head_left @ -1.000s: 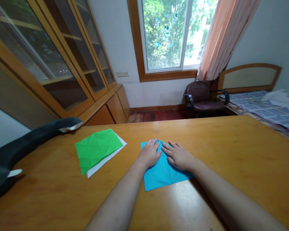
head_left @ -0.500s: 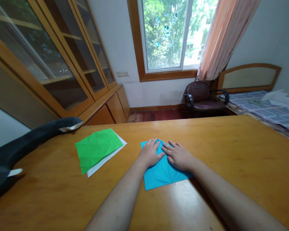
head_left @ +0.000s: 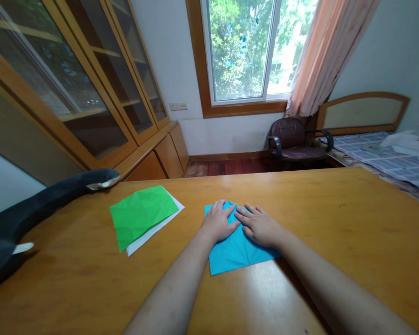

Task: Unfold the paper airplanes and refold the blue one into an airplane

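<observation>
Rests left hand (head_left: 219,222) palm-down on the far-left part of the blue paper (head_left: 230,256), fingers slightly spread, clasping nothing. Lays right hand (head_left: 261,227) flat across the paper's right side, fingers fanned, likewise gripping nothing. Has the paper, creased, flat on the desk (head_left: 335,228). Left of the paper, apart, shows green sheet (head_left: 143,214) over white sheet (head_left: 134,244). Farther left of the paper, shows dark toy (head_left: 49,200). Beyond the paper, rightward, shows chair (head_left: 288,139) and bed (head_left: 356,144); straight beyond, window (head_left: 239,51).
</observation>
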Available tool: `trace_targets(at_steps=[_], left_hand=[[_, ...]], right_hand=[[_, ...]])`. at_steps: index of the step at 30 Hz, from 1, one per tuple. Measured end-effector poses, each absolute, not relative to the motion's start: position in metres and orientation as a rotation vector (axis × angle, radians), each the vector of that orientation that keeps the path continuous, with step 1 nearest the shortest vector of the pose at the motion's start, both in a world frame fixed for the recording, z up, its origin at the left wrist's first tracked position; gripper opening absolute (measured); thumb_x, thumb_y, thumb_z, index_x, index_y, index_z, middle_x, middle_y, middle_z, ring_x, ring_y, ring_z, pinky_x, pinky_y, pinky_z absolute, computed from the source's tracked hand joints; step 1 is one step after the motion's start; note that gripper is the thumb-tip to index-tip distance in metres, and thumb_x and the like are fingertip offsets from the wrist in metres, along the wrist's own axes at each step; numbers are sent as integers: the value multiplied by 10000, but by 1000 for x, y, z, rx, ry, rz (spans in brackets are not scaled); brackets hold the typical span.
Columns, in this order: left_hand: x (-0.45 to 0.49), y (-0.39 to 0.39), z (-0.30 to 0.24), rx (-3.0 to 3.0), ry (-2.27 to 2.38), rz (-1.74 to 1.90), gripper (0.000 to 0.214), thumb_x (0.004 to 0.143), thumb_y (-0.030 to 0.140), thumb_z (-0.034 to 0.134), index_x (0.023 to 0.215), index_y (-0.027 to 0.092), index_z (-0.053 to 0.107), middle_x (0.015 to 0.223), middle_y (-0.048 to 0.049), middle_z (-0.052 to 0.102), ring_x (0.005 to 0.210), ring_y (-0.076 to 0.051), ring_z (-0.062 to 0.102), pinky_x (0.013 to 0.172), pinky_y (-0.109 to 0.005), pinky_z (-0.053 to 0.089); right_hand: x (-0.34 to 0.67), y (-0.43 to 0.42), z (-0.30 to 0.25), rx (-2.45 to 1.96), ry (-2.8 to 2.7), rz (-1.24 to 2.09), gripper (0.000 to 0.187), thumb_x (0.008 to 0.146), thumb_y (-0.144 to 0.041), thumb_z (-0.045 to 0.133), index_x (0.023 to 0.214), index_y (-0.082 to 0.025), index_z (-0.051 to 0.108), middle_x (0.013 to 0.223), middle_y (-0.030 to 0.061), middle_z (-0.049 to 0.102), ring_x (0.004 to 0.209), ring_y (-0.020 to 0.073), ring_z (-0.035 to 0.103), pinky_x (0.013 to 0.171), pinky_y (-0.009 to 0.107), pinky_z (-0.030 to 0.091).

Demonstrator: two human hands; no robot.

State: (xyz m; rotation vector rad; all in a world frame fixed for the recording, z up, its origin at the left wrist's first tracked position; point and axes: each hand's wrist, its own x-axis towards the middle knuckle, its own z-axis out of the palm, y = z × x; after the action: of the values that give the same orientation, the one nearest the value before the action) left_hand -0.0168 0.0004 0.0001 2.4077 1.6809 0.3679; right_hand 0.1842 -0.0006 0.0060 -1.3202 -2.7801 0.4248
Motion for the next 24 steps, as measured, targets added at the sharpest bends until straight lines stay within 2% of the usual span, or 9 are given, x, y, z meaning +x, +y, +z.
trace_targets(at_steps=[10,24], left_hand=[[-10,5,1,2400,1768,267,679,821,602,495,1415,277,438,1475,-122,392,1347,-340,358,1083,-493,335],[-15,13,0,2354,1757,303,814,751,686,529,1410,216,435,1454,-131,403,1337,-334,348,1089,-462,322]], right_hand=[[184,-1,10,-1332,-2766,479,583,918,-371,382,1486,-242,361,1566,27,279,1432,369,217,1123,612,210],[186,3,5,-1314,-2757,494,578,906,-369,417,1474,-265,386,1553,31,316,1437,356,211,1131,591,198]])
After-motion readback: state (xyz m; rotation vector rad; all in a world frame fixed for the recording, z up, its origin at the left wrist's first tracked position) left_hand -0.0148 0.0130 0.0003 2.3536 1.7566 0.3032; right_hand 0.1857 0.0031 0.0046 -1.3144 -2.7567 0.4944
